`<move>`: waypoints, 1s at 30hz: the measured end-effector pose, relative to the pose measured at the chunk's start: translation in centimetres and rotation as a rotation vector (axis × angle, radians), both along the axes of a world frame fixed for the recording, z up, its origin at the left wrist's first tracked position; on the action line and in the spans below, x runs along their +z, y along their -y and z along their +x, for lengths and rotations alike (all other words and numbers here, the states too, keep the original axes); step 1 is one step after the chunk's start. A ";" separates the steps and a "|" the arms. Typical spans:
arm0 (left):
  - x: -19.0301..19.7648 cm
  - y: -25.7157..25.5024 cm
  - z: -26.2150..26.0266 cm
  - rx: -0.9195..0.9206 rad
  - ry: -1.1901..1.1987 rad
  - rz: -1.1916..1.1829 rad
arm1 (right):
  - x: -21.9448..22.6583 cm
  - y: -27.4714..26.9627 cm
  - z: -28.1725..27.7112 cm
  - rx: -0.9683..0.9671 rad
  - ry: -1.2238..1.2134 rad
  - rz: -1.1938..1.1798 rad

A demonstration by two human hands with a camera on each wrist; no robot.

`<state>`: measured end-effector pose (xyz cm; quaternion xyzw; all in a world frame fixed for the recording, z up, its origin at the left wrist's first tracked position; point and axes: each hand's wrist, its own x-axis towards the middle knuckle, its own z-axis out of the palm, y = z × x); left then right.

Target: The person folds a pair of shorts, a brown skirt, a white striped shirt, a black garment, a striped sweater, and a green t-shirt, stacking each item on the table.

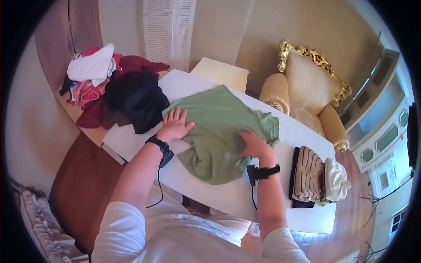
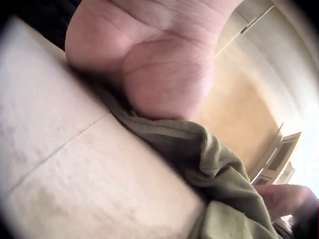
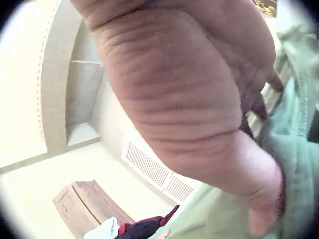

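A green shirt (image 1: 215, 125) lies spread over the white table (image 1: 307, 219), rumpled at its near side and at its right end. My left hand (image 1: 174, 126) rests on the shirt's left edge, its fingers straight and spread. In the left wrist view the heel of that hand (image 2: 159, 69) presses close over the cloth's folded edge (image 2: 169, 130). Toward the shirt's right part, my right hand (image 1: 256, 144) touches the cloth with thumb and fingers apart. In the right wrist view the thumb (image 3: 259, 184) reaches down to the green fabric (image 3: 299, 164), and the other fingers are partly hidden behind the palm.
Dark clothing (image 1: 138, 101) is heaped beside my left hand, with red garments and a white cloth (image 1: 92, 65) behind it. At the table's right end lie a folded striped garment (image 1: 308, 175) and a white bundle (image 1: 337, 179). A gilded armchair (image 1: 311, 83) stands beyond the table.
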<state>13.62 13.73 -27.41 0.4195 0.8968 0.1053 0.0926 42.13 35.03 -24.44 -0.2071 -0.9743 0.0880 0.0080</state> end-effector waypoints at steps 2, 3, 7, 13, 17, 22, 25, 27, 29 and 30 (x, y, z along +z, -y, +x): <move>-0.3 0.0 0.2 0.013 -0.024 0.005 | 1.9 4.5 0.0 -0.139 -0.013 0.257; -0.7 0.0 0.4 0.015 -0.034 0.005 | 2.6 6.8 -0.1 -0.041 -0.121 0.119; -0.5 -0.1 0.9 0.027 -0.047 -0.009 | 1.8 15.4 0.7 0.307 -0.257 -0.140; 0.2 1.7 2.2 0.012 0.007 -0.009 | 1.0 16.6 5.7 0.420 -0.065 -0.032; 1.5 4.0 3.6 -0.026 0.067 -0.010 | 2.7 14.3 10.6 0.380 0.019 -0.079; 4.4 7.0 6.7 -0.097 0.028 -0.088 | 5.6 13.0 14.5 0.302 0.109 -0.317; 4.1 8.5 9.2 -0.134 -0.056 -0.074 | 7.5 13.1 15.9 0.238 0.180 -0.353; 3.9 9.5 10.8 -0.154 -0.096 -0.055 | 9.6 13.3 15.8 0.121 0.359 -0.426; 4.4 10.6 12.4 -0.173 -0.109 -0.063 | 9.4 13.1 16.1 0.124 0.164 -0.452; 5.2 11.0 12.8 -0.183 -0.073 -0.077 | 9.7 13.1 15.6 0.076 0.118 -0.471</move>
